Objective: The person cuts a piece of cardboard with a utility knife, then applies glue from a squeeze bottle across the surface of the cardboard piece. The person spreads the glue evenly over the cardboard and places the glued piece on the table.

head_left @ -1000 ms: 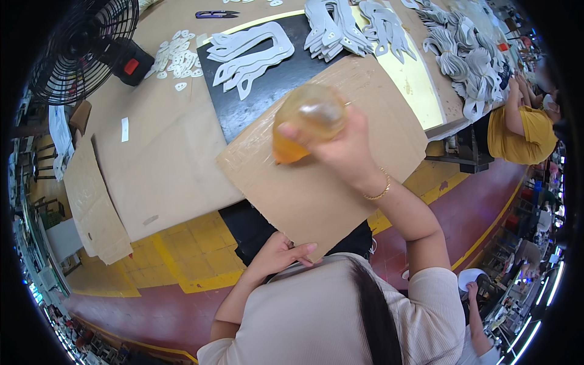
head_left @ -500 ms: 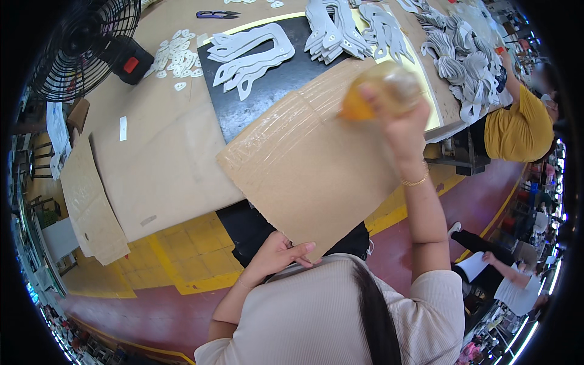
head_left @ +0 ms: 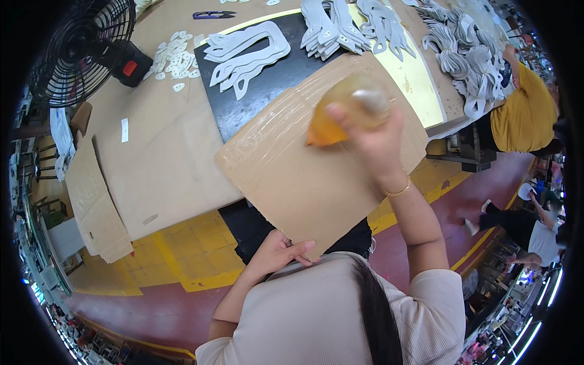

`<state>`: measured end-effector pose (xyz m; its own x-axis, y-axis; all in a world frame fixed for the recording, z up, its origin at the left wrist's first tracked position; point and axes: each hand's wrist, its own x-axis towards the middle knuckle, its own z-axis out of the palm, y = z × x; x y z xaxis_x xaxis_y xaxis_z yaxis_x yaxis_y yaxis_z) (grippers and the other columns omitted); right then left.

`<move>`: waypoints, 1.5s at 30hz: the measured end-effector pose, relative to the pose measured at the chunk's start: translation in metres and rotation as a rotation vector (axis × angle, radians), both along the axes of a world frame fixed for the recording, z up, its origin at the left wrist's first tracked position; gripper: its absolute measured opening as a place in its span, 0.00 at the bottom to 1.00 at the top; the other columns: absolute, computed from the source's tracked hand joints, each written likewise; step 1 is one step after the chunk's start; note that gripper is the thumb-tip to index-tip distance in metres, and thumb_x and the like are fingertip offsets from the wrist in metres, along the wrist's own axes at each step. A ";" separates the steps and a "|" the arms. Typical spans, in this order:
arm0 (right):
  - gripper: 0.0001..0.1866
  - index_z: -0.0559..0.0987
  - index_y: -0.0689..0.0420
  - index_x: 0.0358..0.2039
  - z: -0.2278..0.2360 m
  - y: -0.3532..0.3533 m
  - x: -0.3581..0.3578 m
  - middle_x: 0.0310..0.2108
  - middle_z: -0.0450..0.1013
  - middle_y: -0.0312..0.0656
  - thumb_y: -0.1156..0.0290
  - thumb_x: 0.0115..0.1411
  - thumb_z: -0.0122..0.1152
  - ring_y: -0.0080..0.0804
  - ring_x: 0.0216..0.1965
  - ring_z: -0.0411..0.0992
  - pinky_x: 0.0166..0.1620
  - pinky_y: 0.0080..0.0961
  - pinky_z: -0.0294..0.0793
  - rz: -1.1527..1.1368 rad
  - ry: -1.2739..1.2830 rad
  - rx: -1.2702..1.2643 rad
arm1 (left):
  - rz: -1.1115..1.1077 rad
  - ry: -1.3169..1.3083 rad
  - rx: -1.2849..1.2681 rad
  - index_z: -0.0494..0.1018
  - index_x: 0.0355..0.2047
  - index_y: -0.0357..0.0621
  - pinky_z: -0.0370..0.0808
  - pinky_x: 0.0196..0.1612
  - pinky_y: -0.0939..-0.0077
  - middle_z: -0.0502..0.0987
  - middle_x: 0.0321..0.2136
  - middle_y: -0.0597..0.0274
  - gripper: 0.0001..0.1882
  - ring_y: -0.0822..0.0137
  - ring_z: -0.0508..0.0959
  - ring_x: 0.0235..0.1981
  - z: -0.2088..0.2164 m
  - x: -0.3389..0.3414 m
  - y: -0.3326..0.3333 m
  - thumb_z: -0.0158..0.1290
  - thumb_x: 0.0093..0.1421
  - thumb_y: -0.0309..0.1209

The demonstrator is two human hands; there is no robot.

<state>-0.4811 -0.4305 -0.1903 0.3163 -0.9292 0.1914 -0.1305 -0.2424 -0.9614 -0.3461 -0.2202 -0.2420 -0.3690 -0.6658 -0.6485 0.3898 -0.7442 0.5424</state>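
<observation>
My right hand (head_left: 374, 143) is wrapped round a rounded, see-through bottle (head_left: 344, 106) with amber liquid at its lower end, blurred by motion. The bottle is tilted over a piece of brown cardboard (head_left: 304, 176), its narrow end pointing down and left; whether it touches I cannot tell. My left hand (head_left: 283, 251) pinches the cardboard's near corner, thumb on top. The cardboard overhangs the table's near edge and covers part of a black mat (head_left: 246, 112). Beyond it lie grey U-shaped pieces (head_left: 267, 55) and a stack of similar grey pieces (head_left: 331, 30).
A black fan (head_left: 79, 45) stands at the far left beside small white cut pieces (head_left: 176, 55). Thread snips (head_left: 214, 15) lie at the back. Bundled grey pieces (head_left: 465, 61) are heaped at the right, near a person in a yellow top (head_left: 524, 115). Another cardboard sheet (head_left: 97, 204) sits at the table's left edge.
My right hand has moved the bottle left and nearer to me over the cardboard. The left hand keeps its hold on the corner. A person in the right background has shifted.
</observation>
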 end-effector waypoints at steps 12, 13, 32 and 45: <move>0.14 0.78 0.58 0.31 -0.003 0.053 0.044 0.24 0.71 0.42 0.72 0.43 0.72 0.41 0.26 0.72 0.30 0.31 0.72 0.333 0.005 -0.349 | 0.036 0.021 -0.001 0.72 0.45 0.27 0.82 0.32 0.74 0.79 0.36 0.48 0.16 0.57 0.83 0.31 -0.003 -0.002 0.002 0.56 0.60 0.28; 0.14 0.78 0.58 0.31 0.000 0.045 0.036 0.24 0.72 0.42 0.72 0.43 0.72 0.40 0.26 0.73 0.31 0.31 0.73 0.271 0.047 -0.343 | 0.037 0.023 -0.004 0.71 0.45 0.27 0.82 0.32 0.74 0.79 0.36 0.47 0.17 0.57 0.83 0.31 -0.003 -0.002 0.002 0.56 0.60 0.28; 0.20 0.78 0.61 0.34 0.002 -0.008 0.006 0.31 0.77 0.37 0.60 0.50 0.74 0.22 0.32 0.76 0.37 0.21 0.76 -0.090 0.104 -0.134 | 0.056 0.003 -0.031 0.72 0.45 0.27 0.82 0.31 0.74 0.79 0.36 0.48 0.18 0.58 0.82 0.31 0.000 0.000 0.002 0.57 0.59 0.30; 0.19 0.75 0.58 0.32 0.002 0.026 0.013 0.32 0.74 0.44 0.65 0.40 0.70 0.44 0.33 0.75 0.35 0.35 0.74 0.164 0.105 -0.520 | 0.231 -0.038 -0.102 0.68 0.42 0.23 0.84 0.26 0.65 0.78 0.32 0.44 0.13 0.54 0.82 0.24 0.003 -0.020 0.006 0.51 0.60 0.22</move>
<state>-0.4685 -0.4050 -0.1883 0.4906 -0.6579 0.5714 -0.1398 -0.7066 -0.6937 -0.3657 -0.2146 -0.2387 -0.1757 -0.7926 -0.5840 0.5213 -0.5781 0.6278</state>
